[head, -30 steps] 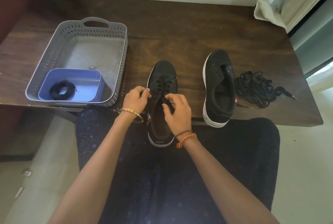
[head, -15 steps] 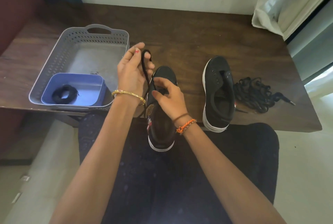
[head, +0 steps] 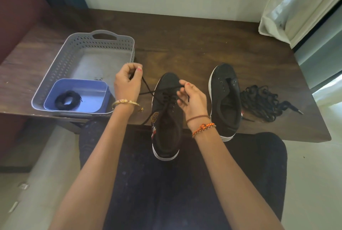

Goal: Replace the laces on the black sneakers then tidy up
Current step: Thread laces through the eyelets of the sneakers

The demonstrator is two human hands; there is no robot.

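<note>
Here the left hand (head: 127,83) is raised beside the near sneaker (head: 166,117), its fingers curled and pinching one end of the black lace (head: 148,87), which runs taut from the fingertips down to the eyelets. The right hand (head: 192,98) is over the sneaker's right side, thumb and forefinger pinching the other end of the lace, with a short tail hanging past the fingers. The two hands are apart, one on each side of the shoe, each clamped on the lace. The lace is threaded through the front eyelets only; the rear ones show bare.

This sneaker lies toe away from the person, its front on the table (head: 185,44) and its heel overhanging the near edge above the lap. The second sneaker (head: 225,100) lies just to its right on the table, unlaced, toe also pointing away. A loose pile of laces (head: 262,102) lies on the table just right of that shoe.

At the left stands a grey basket (head: 61,70) with a perforated wall. In its near corner is a blue tub (head: 96,85), and a coiled lace (head: 67,99) lies in the tub.

A gold bangle (head: 127,102) is on the left wrist, and an orange band (head: 203,128) on the right.
</note>
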